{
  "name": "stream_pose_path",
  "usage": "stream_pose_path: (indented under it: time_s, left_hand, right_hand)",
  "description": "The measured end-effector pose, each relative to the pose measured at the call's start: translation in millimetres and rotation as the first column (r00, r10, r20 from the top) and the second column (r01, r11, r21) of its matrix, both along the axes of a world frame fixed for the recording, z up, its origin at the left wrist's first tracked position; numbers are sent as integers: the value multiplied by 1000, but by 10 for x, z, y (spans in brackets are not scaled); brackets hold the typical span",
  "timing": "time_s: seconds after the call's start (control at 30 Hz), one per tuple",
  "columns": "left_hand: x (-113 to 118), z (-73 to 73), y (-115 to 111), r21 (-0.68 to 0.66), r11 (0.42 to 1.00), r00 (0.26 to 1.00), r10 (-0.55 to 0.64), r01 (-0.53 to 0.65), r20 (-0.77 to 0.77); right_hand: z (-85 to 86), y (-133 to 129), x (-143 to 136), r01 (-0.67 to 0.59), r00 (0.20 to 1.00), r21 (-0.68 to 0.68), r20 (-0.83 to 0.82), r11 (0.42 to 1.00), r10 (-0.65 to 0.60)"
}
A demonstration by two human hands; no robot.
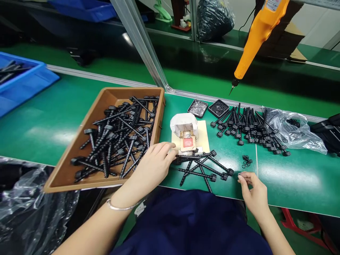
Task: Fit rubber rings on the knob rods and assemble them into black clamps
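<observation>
I see rods (108, 128) in and outside the tray (99, 108). I can't tell whether my left hand (156, 159) grips; my right hand's (255, 193) fingertips meet.

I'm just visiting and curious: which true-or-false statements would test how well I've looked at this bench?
1. The brown tray holds black ribbed rods. True.
2. The right hand is inside that tray. False: it is near the small pile of black rings.
3. A bracelet circles the left wrist. True.
4. The orange tool lies flat on the bench. False: it hangs with its tip pointing down.
</observation>
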State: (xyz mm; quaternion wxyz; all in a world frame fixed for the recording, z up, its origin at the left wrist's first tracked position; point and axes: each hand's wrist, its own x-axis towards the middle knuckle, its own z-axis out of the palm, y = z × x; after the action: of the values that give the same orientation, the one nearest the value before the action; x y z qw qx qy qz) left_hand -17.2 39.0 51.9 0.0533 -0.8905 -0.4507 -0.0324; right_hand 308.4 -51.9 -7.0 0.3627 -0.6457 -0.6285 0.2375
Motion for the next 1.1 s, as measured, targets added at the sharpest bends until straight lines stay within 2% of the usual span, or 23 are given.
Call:
stream_pose_path:
  time_s: [0.07, 0.13, 0.23, 0.33, 0.5, 0.6, 0.7, 0.73, 0.87, 1.0, 1.03, 1.1]
  left_hand:
    - [-13, 131, -99, -51, 999, 990, 4, 3, 142]
    - [10, 271, -239, -203, 979, 941, 36, 35, 335]
    - [106, 419, -436, -470, 864, 868, 84, 181, 489]
    - [203, 442, -522, -594, 758, 845, 108, 270, 523]
    - [233, 388, -498, -644, 712, 834, 152, 279, 530]
    - [242, 399, -496, -648, 704, 830, 152, 290, 536]
    - [282, 384, -514, -620, 703, 778, 152, 348, 609]
    - [294, 362, -519, -612, 686, 735, 165, 393, 657]
    - [320, 236, -524, -615, 684, 714, 197, 391, 672]
    - [370, 184, -534, -633, 634, 671, 232, 445, 705]
    - [387, 187, -537, -633, 617, 651, 244, 468, 719]
    - [421, 202, -540, -634, 595, 602, 293, 493, 743]
  right_hand:
    - [138, -27, -57, -21, 998, 6, -66, 1000, 21]
    - [294, -33, -148, -72, 978, 12, -197, 997, 73]
    - [493, 12, -315, -123, 871, 26, -477, 992, 121]
    - [603, 95, -445, -102, 781, -2, -620, 995, 79]
    - [661, 196, -539, -151, 694, -65, -718, 986, 59]
    - [665, 205, -532, -168, 676, -103, -736, 980, 39]
    - [606, 216, -460, -206, 734, -160, -678, 966, 44]
    - [567, 231, -431, -226, 758, -153, -648, 962, 75]
    - [441, 337, -404, -351, 768, 9, -569, 936, 293]
    - [530, 390, -482, -535, 744, 40, -451, 844, 493]
    - [569, 395, -495, -550, 745, 29, -433, 834, 507]
    - [639, 402, -509, -506, 764, 42, -442, 862, 470]
